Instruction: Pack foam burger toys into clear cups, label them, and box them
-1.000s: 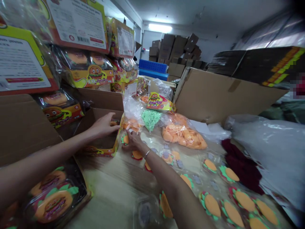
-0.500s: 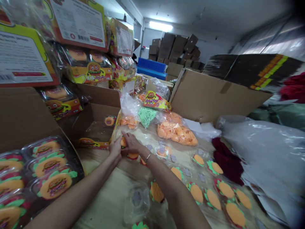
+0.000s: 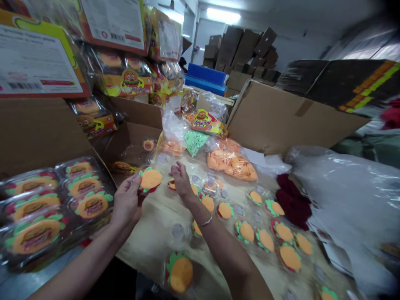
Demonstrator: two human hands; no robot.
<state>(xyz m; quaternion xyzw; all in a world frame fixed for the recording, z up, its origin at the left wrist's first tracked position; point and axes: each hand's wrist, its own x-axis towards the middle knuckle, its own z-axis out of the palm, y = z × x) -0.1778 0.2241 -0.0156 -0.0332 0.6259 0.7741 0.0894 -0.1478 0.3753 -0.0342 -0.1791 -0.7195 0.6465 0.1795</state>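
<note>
My left hand grips a toy-like burger by its left edge, with an orange top, green frill and red layer; clear plastic shows around it. To its right, my right hand is raised over the table, fingers extended and apart, holding nothing that I can see. An open cardboard box lies just beyond the held burger, with a packed burger inside. Under my right wrist, several burgers in clear trays are spread out, one a burger. Nearest me sits another burger.
Filled clear packs stand at left, below stacked printed cartons. Behind the table's middle lie a bag of orange pieces and a bag of green pieces. Dark red pieces and plastic sheeting are at right.
My hands, earlier together around a burger by the box, have separated. My left hand has drawn back left with the burger; my right has let go and moved right. The view has shifted.
</note>
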